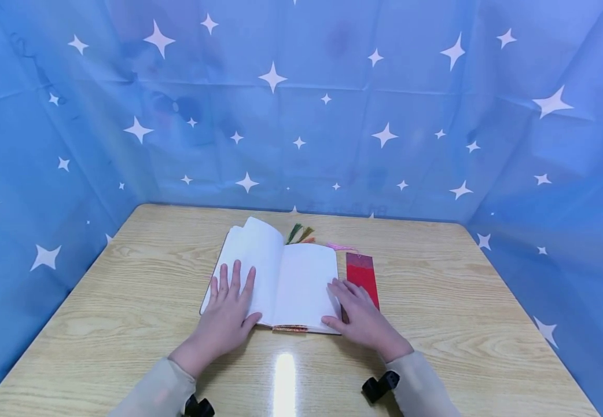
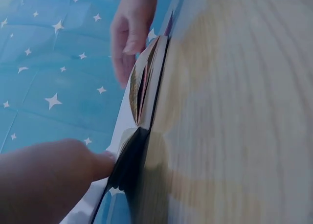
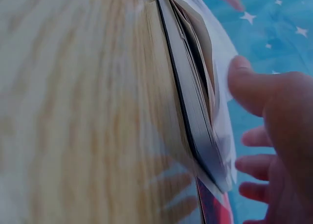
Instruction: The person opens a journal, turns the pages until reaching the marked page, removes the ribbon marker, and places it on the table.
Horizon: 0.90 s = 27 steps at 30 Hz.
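Note:
An open notebook (image 1: pixel 307 284) with blank white pages lies on the table. My left hand (image 1: pixel 226 313) rests on its left page, fingers straight and spread, thumb near the bottom edge. At the right page's outer edge is my right hand (image 1: pixel 360 317), its fingers loosely bent and nothing gripped; whether the fingertips touch the paper I cannot tell. A red bookmark (image 1: pixel 362 278) with a pink tassel (image 1: pixel 341 247) lies just right of the notebook, partly behind that hand. Patterned edges of flat inserts (image 1: pixel 290 329) show between the pages at the bottom, and green tassels (image 1: pixel 294 233) stick out at the top.
The light wood table (image 1: pixel 140 301) reaches back to a blue curtain (image 1: pixel 322 139) with white stars, which also hangs along both sides. Dark wrist cameras (image 1: pixel 381 386) sit at both sleeves. A bright light reflection (image 1: pixel 284 385) falls on the table in front.

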### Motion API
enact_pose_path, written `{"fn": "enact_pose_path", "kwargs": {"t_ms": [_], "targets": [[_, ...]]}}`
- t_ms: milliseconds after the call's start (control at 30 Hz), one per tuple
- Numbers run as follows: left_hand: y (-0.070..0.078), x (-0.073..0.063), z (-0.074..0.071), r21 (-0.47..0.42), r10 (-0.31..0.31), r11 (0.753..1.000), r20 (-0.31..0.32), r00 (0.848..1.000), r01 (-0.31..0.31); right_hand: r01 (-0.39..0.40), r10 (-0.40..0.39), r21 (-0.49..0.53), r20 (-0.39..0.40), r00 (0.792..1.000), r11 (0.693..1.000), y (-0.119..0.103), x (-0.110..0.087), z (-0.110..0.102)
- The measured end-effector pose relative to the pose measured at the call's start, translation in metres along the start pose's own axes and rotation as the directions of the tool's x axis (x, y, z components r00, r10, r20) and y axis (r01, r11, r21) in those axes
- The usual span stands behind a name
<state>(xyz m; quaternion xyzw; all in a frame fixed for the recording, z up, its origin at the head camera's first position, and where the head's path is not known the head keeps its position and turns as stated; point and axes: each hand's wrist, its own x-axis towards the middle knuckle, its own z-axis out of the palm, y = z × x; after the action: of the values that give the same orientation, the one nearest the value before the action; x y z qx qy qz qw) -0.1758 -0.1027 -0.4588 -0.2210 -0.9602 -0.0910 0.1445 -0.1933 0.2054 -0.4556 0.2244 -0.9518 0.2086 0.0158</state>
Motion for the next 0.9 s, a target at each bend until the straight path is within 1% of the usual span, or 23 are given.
{"fn": "enact_pose_path", "kwargs": {"t_ms": [167, 333, 467, 633, 800, 900], "targets": [[-0.0031, -0.002, -0.0023, -0.06, -0.002, 0.998, 0.104, 0.995, 0.008, 0.042, -0.041, -0.032, 0.054, 0.998, 0.999, 0.0033, -0.0002, 0.0008], [-0.0057, -0.0035, -0.0021, -0.089, -0.033, 0.995, 0.214, 0.976, 0.053, 0.05, -0.047, -0.035, 0.078, 0.996, 0.998, 0.0033, -0.0005, -0.0003], [-0.0064, -0.006, -0.0001, -0.108, -0.058, 0.99, 0.27, 0.961, 0.09, 0.032, -0.027, -0.047, 0.099, 0.995, 0.998, 0.0035, -0.001, -0.0001], [-0.0068, -0.0081, 0.0024, -0.123, -0.074, 0.985, 0.311, 0.947, 0.117, 0.013, -0.008, -0.044, 0.113, 0.994, 0.999, 0.0035, -0.001, -0.0002], [-0.0073, -0.0082, 0.0037, -0.13, -0.074, 0.984, 0.318, 0.945, 0.121, -0.009, 0.013, -0.041, 0.103, 0.995, 0.999, 0.0039, 0.0001, 0.0006], [-0.0079, -0.008, 0.0048, -0.123, -0.074, 0.986, 0.314, 0.947, 0.117, -0.03, 0.034, -0.042, 0.092, 0.995, 0.999, 0.0036, 0.0008, 0.0019]]}}
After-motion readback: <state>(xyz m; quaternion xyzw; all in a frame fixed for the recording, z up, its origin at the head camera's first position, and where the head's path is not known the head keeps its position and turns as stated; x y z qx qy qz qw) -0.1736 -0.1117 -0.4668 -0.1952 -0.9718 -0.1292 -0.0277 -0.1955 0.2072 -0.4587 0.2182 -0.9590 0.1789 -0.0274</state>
